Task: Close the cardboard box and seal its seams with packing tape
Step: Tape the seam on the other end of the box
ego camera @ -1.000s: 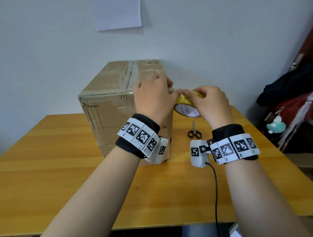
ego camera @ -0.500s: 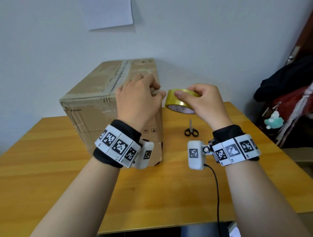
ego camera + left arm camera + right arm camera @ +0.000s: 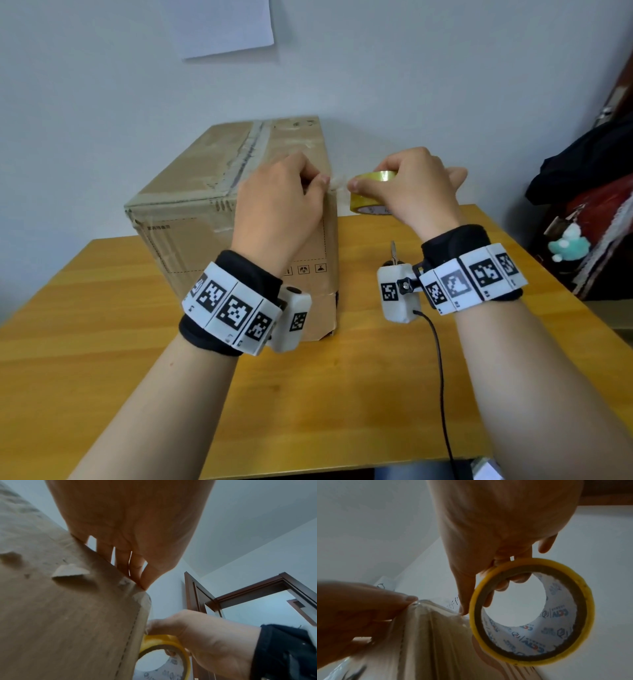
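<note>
Fingertips of the left hand (image 3: 277, 202) pinch the free tape end at the top right edge of the cardboard box (image 3: 205, 192), which stands toward the table's (image 3: 102, 342) far edge. Right hand (image 3: 414, 192) curls round the tape roll (image 3: 371, 193) just beside that edge. A short clear strip bridges them, so the nearer left hand likely anchors while the roll pulls away.

Both wrists: black cuffs (image 3: 455, 240), white blocks with black square tags (image 3: 236, 310), white camera pods (image 3: 397, 294); black cable (image 3: 442, 383) off right pod.
</note>
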Demonstrator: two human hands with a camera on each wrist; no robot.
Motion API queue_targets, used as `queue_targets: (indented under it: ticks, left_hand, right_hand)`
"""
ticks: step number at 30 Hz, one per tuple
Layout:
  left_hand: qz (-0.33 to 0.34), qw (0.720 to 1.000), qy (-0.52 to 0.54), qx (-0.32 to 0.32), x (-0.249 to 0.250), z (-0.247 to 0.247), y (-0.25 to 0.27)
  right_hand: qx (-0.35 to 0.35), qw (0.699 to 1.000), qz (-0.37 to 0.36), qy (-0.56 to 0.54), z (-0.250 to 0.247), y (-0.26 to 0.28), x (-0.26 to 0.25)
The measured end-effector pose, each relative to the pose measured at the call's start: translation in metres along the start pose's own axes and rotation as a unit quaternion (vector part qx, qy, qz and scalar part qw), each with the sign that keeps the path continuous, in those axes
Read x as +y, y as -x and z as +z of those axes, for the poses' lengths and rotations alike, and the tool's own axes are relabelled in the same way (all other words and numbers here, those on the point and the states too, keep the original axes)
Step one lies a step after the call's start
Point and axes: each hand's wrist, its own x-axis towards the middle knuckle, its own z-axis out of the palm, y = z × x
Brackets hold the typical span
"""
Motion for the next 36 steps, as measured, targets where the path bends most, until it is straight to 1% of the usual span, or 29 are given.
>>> queue_targets:
  ticks: [4,7,9,11,14,17,20,22,24,28,31,36]
  left_hand:
    - [0.003,1.000,0.027,-0.005,-0.002,-0.003,0.002]
    - [0.016,1.000,0.011,0.000,-0.003,-0.003,0.003]
    - [0.023,1.000,0.000,0.012,-0.005,-0.001,0.004]
    - [0.026,0.999,-0.014,0.031,-0.008,0.000,0.007]
    - [0.006,0.997,-0.054,0.053,-0.012,-0.006,0.009]
    - [-0.015,0.997,-0.054,0.053,-0.018,-0.014,0.007]
    - [-0.033,0.998,-0.036,0.049,-0.021,-0.021,0.005]
    - [-0.048,0.997,-0.008,0.054,-0.021,-0.021,0.004]
    - [-0.050,0.997,0.004,0.053,-0.022,-0.020,0.004]
    - [-0.033,0.998,-0.035,0.049,-0.022,-0.016,0.008]
    - [-0.037,0.995,-0.074,0.055,-0.020,-0.013,0.014]
    - [-0.054,0.994,-0.084,0.050,-0.018,-0.010,0.014]
  right_hand:
    - [0.006,0.999,-0.016,0.028,0.007,0.000,-0.014]
    - [0.027,0.998,-0.037,0.052,0.012,0.002,-0.029]
    - [0.022,0.997,-0.046,0.054,0.015,0.005,-0.036]
    - [0.000,0.998,-0.051,0.042,0.017,0.006,-0.041]
    - [-0.032,0.997,-0.074,0.013,0.020,0.009,-0.046]
    - [-0.050,0.994,-0.095,-0.031,0.024,0.011,-0.049]
    - [-0.055,0.991,-0.107,-0.061,0.027,0.012,-0.047]
    - [-0.057,0.991,-0.101,-0.074,0.028,0.015,-0.047]
    - [-0.057,0.992,-0.091,-0.073,0.028,0.018,-0.046]
    - [-0.059,0.992,-0.087,-0.074,0.029,0.021,-0.043]
    - [-0.058,0.990,-0.087,-0.091,0.030,0.022,-0.038]
    - [-0.060,0.985,-0.090,-0.133,0.033,0.022,-0.033]
